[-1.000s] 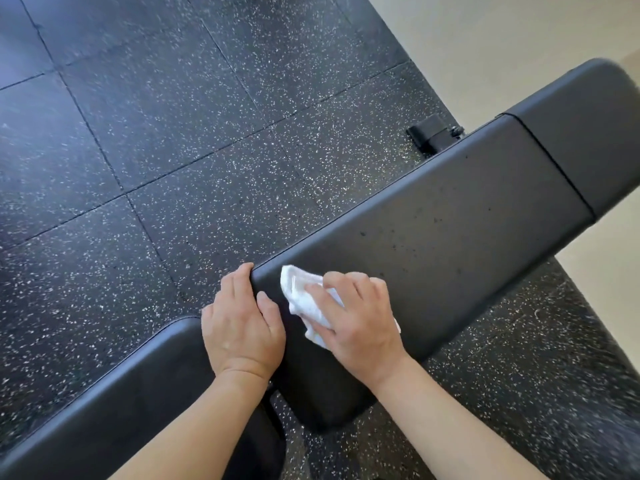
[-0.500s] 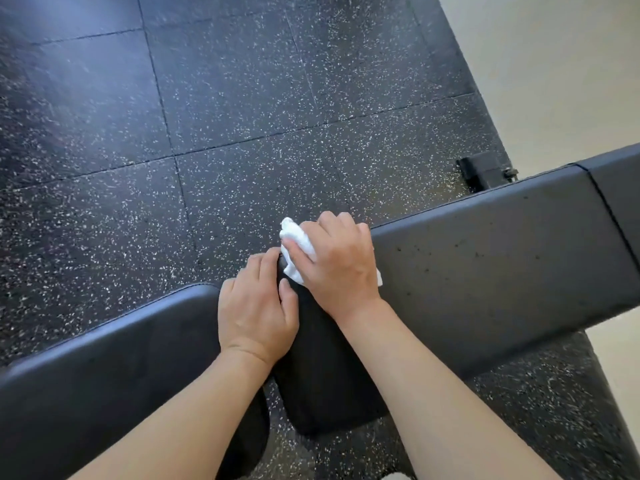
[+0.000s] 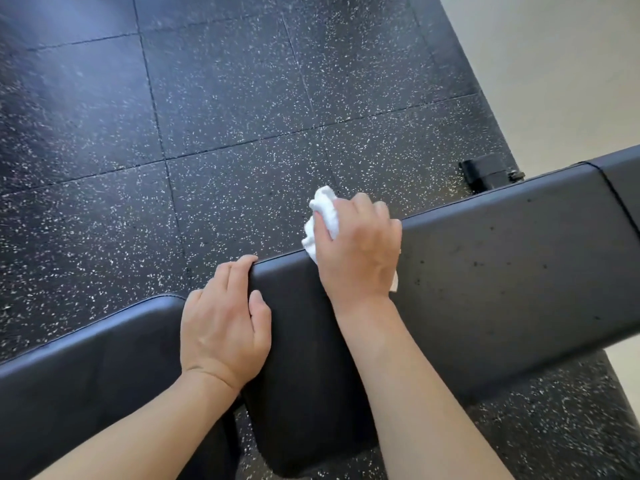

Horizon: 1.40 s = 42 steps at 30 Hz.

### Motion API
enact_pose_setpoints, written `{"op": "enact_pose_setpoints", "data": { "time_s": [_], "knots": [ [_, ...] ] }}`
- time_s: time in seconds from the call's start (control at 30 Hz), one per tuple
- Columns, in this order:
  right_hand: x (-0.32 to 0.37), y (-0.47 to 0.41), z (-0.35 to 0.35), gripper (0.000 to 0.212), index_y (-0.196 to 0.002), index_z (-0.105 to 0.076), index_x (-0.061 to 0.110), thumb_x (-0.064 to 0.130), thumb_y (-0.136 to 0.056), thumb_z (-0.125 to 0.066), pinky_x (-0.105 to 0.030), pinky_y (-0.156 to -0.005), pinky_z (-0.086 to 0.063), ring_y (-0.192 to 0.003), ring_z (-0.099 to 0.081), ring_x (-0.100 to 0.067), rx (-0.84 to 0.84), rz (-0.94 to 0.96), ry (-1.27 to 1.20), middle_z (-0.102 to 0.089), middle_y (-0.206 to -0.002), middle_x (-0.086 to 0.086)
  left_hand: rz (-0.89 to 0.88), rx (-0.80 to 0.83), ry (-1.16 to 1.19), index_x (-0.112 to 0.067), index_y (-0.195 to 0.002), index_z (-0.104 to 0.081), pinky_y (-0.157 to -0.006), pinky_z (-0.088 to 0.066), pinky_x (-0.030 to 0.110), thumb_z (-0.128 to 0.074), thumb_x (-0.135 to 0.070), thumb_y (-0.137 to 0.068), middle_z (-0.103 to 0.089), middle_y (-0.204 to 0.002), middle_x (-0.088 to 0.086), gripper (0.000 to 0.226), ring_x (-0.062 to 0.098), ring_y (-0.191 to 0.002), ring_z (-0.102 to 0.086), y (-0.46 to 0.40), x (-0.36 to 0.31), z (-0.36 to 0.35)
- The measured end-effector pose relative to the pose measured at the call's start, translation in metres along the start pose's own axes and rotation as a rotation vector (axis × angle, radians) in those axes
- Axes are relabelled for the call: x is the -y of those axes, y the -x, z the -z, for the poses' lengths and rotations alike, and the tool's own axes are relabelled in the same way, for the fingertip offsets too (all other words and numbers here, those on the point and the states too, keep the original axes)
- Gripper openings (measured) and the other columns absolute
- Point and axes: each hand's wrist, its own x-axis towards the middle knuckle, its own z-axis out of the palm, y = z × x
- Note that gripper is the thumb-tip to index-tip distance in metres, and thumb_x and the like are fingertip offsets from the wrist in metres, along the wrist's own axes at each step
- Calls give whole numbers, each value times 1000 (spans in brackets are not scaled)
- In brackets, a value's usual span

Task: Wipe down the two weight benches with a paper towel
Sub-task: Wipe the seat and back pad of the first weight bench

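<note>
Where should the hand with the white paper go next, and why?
Probably slide the right hand and its crumpled white paper towel rightward along the black padded bench top. Dark specks show on the pad there, and the left hand braces the pad's end.

Padded desk (image 3: 502,271): black vinyl-like upholstery, smooth, low sheen, speckled with small dark spots (stitched seam at far right). Paper towel (image 3: 323,216): white, crumpled, matt. Floor (image 3: 225,116): black rubber tiles, white-flecked, grainy. Bracket (image 3: 488,171): black, semi-gloss, material unclear.
</note>
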Motion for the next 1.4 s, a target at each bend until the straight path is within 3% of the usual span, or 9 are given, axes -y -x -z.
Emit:
{"op": "enact_pose_setpoints", "data": {
  "time_s": [0.17, 0.37, 0.5, 0.63, 0.83, 1.0, 1.13, 1.23, 1.4],
  "knots": [
    [35, 39, -2, 24, -97, -69, 24, 46, -99, -61, -37, -71, -32, -81, -50, -23, 76, 205, -85, -56, -87, 3, -21, -17, 13, -13, -137, -52, -78, -43, 46, -33, -32, -91, -60, -123, 7, 53, 36, -95, -63, -1, 1, -1],
    [-45, 92, 35, 30, -109, -75, 21, 46, -105, -59, -37, -68, -35, -77, -48, -24, 16, 260, -166, -56, -87, 2, -5, -16, 5, -12, -141, -53, -81, -42, 46, -32, -32, -93, -61, -127, 7, 57, 34, -98, -63, 1, 0, 0],
    [-63, 63, 29, 20, -104, -74, 18, 36, -99, -66, -43, -63, -39, -73, -45, -26, -28, 120, -119, -54, -84, -2, 0, 5, 27, -12, -142, -53, -81, -42, 46, -33, -33, -93, -61, -127, 7, 57, 35, -96, -63, 0, 1, 1],
    [-21, 22, 8, 21, -100, -73, 20, 39, -96, -67, -41, -67, -36, -79, -52, -30, -44, -73, -69, -59, -88, -3, -1, 23, 19, -12, -142, -52, -81, -43, 46, -32, -34, -93, -60, -127, 8, 58, 35, -96, -63, 0, 1, 3],
    [40, 36, 2, 18, -100, -71, 24, 41, -94, -68, -41, -71, -33, -83, -53, -28, 75, 143, -99, -59, -89, -1, -22, 17, 8, -12, -136, -53, -76, -41, 44, -32, -33, -93, -61, -123, 9, 53, 37, -95, -62, -1, 0, 1],
    [-3, 61, 18, 33, -101, -73, 20, 51, -101, -62, -45, -65, -39, -77, -52, -29, 75, 372, -141, -58, -86, -3, -3, 18, 18, -11, -139, -53, -79, -43, 46, -31, -34, -93, -60, -126, 9, 56, 36, -97, -63, 0, 1, 2],
    [-53, 24, 22, 31, -106, -76, 22, 48, -98, -62, -45, -68, -42, -80, -53, -33, 24, 176, -60, -60, -89, -5, 1, 13, 10, -11, -142, -53, -82, -45, 46, -32, -33, -94, -61, -128, 8, 57, 34, -99, -64, 0, 1, 2],
    [-35, 4, 14, 23, -99, -73, 18, 38, -94, -63, -41, -69, -37, -83, -55, -35, 6, -11, -29, -60, -91, -7, -2, 24, 2, -12, -143, -53, -82, -44, 45, -31, -34, -94, -61, -128, 7, 58, 33, -99, -64, 0, 2, 2],
    [40, 9, -9, 20, -94, -67, 22, 40, -99, -58, -39, -74, -29, -90, -57, -28, 131, 163, 26, -61, -95, 0, -14, 18, -22, -10, -142, -53, -81, -43, 46, -30, -35, -94, -60, -126, 10, 59, 37, -99, -62, 0, 2, -1]
  ]
}}
